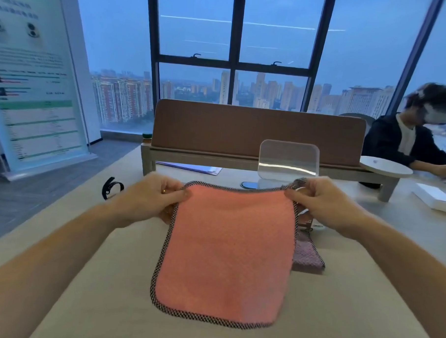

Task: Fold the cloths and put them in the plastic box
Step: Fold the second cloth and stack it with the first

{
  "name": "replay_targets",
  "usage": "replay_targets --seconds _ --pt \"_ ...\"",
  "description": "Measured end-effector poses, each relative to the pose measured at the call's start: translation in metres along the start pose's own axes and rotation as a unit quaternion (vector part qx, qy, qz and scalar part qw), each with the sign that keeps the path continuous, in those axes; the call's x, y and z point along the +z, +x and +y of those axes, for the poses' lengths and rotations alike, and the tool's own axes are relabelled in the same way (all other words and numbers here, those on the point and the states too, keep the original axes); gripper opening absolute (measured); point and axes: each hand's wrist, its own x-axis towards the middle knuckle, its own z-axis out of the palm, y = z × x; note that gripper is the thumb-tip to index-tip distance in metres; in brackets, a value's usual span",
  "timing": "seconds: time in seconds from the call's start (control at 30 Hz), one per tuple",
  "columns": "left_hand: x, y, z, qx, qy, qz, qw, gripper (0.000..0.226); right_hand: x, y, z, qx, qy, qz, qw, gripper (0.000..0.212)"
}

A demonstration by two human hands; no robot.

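A salmon-pink cloth with a dark checked border hangs spread out above the table. My left hand pinches its top left corner and my right hand pinches its top right corner. A mauve cloth lies on the table behind the pink one, mostly hidden by it. The clear plastic box stands beyond the cloth, near the brown divider.
A brown desk divider on a low wooden shelf crosses the far side of the table. A black strap lies at the left, a white round stand and a white box at the right. Another person sits at the far right.
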Motion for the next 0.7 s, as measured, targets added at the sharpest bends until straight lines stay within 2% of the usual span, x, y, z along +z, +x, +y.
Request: replay_targets --seconds 0.07,0.13,0.23,0.3,0.37,0.43,0.5,0.57,0.63,0.7 --pt "0.016 0.017 -0.031 -0.039 0.020 -0.005 0.999 0.032 0.019 0.014 0.030 0.034 -0.036 0.011 0.999 0.011" --pt "0.035 0.032 -0.061 -0.056 0.073 -0.006 0.996 0.040 0.041 0.025 0.059 0.033 -0.095 0.011 0.995 0.012" --pt "0.056 0.052 -0.102 -0.017 0.239 0.026 0.971 0.036 0.070 0.037 0.091 0.012 -0.193 0.022 0.981 0.007" --pt "0.061 0.057 -0.117 0.011 0.309 0.074 0.948 0.016 0.084 0.039 0.104 -0.010 -0.235 0.038 0.971 0.034" --pt "0.057 0.050 -0.120 0.077 0.326 0.094 0.938 0.014 0.090 0.027 0.105 -0.067 -0.256 0.039 0.964 0.045" --pt "0.048 0.032 -0.109 0.123 0.308 0.024 0.943 0.016 0.093 0.004 0.100 -0.147 -0.266 -0.004 0.953 0.039" --pt "0.040 0.009 -0.092 0.085 0.243 -0.122 0.959 0.018 0.095 -0.020 0.099 -0.201 -0.259 -0.072 0.942 0.027" --pt "0.038 -0.012 -0.087 0.044 0.193 -0.236 0.951 0.022 0.095 -0.040 0.101 -0.217 -0.238 -0.132 0.937 0.020" --pt "0.043 -0.029 -0.091 0.050 0.203 -0.260 0.943 0.031 0.091 -0.052 0.103 -0.211 -0.235 -0.171 0.933 0.027" --pt "0.047 -0.037 -0.095 0.081 0.233 -0.245 0.938 0.035 0.086 -0.061 0.104 -0.223 -0.257 -0.183 0.922 0.035"
